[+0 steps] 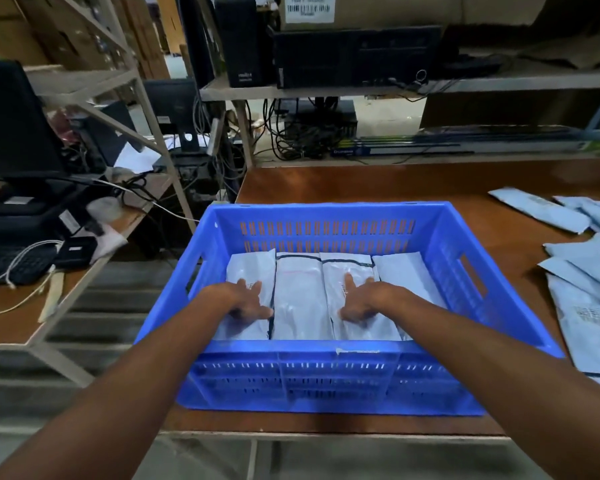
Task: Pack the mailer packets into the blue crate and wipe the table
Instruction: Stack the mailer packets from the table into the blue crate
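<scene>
Four mailer packets (300,299), likely light and slippery; our left hand (248,301) and right hand (359,301) press them open-palmed, gripping nothing; we'd pinch edges.

Both the left hand (248,299) and right hand (359,299) press flat on mailer packets (300,296) inside the blue crate (326,382).
</scene>
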Demonstrator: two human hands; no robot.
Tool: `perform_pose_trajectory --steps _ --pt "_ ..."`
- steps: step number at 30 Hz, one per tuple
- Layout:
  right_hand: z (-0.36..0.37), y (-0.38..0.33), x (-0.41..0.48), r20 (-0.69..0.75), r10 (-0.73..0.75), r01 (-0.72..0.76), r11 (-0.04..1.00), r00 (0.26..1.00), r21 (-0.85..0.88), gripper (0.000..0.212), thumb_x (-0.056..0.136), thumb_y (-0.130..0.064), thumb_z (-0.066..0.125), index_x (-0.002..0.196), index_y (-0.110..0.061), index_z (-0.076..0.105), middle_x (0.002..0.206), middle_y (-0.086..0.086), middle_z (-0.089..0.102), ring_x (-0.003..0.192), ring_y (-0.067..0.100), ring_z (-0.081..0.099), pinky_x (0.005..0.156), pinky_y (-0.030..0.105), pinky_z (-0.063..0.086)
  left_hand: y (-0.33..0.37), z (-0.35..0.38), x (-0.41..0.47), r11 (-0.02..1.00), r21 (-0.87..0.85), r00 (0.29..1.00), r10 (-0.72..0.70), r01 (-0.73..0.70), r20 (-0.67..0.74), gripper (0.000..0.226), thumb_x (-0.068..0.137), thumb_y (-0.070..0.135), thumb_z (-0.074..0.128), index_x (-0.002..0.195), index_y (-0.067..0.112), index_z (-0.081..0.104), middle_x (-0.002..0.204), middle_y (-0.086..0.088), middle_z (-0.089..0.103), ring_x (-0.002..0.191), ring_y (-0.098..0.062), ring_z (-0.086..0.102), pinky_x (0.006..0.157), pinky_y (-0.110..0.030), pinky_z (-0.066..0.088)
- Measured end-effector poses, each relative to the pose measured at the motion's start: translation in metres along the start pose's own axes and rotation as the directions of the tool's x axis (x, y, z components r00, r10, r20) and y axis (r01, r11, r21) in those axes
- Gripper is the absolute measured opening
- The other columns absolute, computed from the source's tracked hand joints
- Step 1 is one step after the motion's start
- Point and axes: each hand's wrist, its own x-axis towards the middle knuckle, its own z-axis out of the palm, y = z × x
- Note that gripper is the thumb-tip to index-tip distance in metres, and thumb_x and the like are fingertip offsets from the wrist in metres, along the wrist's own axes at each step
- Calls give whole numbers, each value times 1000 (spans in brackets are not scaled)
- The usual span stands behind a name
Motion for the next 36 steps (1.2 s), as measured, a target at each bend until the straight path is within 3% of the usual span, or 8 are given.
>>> perform_pose_trajectory --steps 3,6,12,21,26,29,33,36 --pt "-3 5 -3 -74 -25 23 999 997 -30 89 97 -48 41 152 -17 -22 161 24 -4 150 40 3 117 50 21 5 -9 -6 1000 -14 994 3 -4 -108 85 96 67 31 156 25 -12 164 -9 -11 150 -38 10 119 -50 17" --pt "-24 24 -18 -352 -100 131 989 931 63 83 95 -52 45 156 -14 3 160 21 15 148 37 16 116 49 26 20 -34 -23 1000 -27 928 4 -15 -373 73 98 56 39 156 24 8 162 -9 11 144 -42 20 112 -57 27" --pt "-76 142 -71 -776 -38 302 932 630 200 36 87 -32 51 121 -23 57 114 13 68 100 35 64 86 42 55 133 -104 -69 940 -87 596 135 -328 -792 57 94 37 56 145 17 39 142 -15 43 125 -40 43 104 -51 39" --pt "5 385 -115 -785 130 243 909 605 338 24 88 -11 62 110 -10 70 111 11 72 106 29 64 90 33 47 422 -113 -112 745 80 394 438 -662 -808 47 93 28 58 135 8 51 133 -16 53 123 -36 48 104 -42 37" --pt "108 493 -93 -665 303 135 842 683 522 26 87 -12 63 112 -9 70 114 11 71 109 32 64 92 35 48 539 -49 -77 690 -74 563 518 -720 -645 44 91 33 54 130 12 52 128 -16 56 116 -37 56 97 -43 47" --pt "159 515 -72 -618 321 62 854 718 516 43 89 -21 60 132 -16 57 137 10 58 123 33 53 98 42 46 582 -16 -47 767 -147 680 441 -624 -586 55 96 45 46 145 20 38 150 -12 37 134 -38 38 108 -48 37" --pt "181 524 -47 -661 253 -43 947 707 317 59 99 -41 44 154 -32 23 164 0 13 147 30 19 110 50 31 628 -2 -34 833 -59 679 405 -550 -612 67 100 51 38 156 26 12 165 -4 4 149 -36 7 118 -51 16" --pt "187 535 -29 -567 215 -108 970 795 217 55 103 -46 25 155 -39 9 165 -5 4 150 29 9 114 50 25 637 11 -18 875 25 721 414 -483 -555 69 101 55 31 157 29 2 165 -1 -6 151 -32 -4 119 -55 9"
